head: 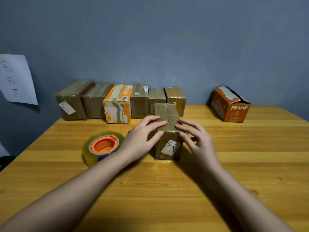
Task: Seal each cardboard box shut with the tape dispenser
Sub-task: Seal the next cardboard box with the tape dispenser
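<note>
**Flaps held down, tape not yet picked up**

Head view: my left hand [142, 133] and right hand [195, 136] rest flat, fingers extended, on the near box [167, 129] mid-table. Tape dispenser [102, 147] lies just left. Next, I'd say: grab it, run the seam.

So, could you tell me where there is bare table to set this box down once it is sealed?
Bare table lies right of the box in hand, up to the orange box, and along the near edge. The back row is crowded; the tape dispenser fills the left.
</note>
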